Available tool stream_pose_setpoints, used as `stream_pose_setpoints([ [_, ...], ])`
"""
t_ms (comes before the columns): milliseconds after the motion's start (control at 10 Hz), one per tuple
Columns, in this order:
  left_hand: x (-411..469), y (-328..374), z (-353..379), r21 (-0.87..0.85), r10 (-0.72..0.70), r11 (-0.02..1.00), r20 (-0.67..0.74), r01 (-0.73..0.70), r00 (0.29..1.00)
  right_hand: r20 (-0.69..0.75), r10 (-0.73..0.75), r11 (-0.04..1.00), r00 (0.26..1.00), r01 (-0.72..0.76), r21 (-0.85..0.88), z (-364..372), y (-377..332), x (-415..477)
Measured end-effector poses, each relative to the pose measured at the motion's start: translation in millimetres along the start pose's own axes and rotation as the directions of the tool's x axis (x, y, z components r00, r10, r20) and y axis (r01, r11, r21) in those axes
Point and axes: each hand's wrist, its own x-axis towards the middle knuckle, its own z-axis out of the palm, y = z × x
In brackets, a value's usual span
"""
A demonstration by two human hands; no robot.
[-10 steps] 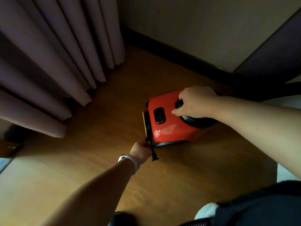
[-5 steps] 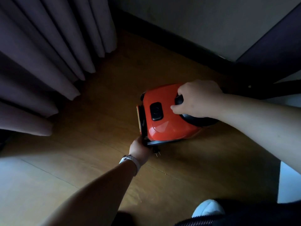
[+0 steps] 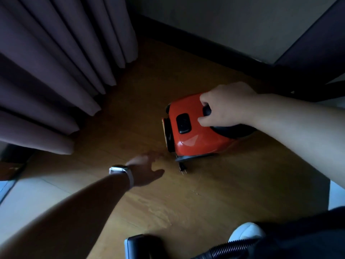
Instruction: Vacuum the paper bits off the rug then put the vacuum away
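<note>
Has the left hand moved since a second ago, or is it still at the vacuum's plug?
Yes. The left hand has pulled away to the left of the red vacuum, leaving the plug free by its base.

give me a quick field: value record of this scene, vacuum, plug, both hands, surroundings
vacuum: red canister, on the wooden floor
right hand: grips the vacuum's black handle
plug: pokes out from under the vacuum's base, untouched
left hand: fingers spread, holds nothing, blurred, just left of the plug
watch: on the left wrist
curtain: hangs at the left
hose: ribbed, at the bottom edge
</note>
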Motion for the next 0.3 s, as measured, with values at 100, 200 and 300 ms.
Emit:
stream_pose_setpoints([
  [100,-1,-4,-26,0.142,0.041,0.989,0.018,-0.043,0.999,-0.034,-0.033,0.999,0.999,0.033,-0.007,-2,-1,3],
  [200,-15,7,-51,0.221,0.111,0.970,-0.030,-0.102,0.993,-0.102,-0.076,0.997,0.992,0.078,0.013,-11,-2,-5],
  [300,-48,29,-75,0.117,0.113,0.988,-0.117,-0.099,0.987,-0.114,-0.118,0.985,0.986,0.131,0.113,-24,-21,-30],
])
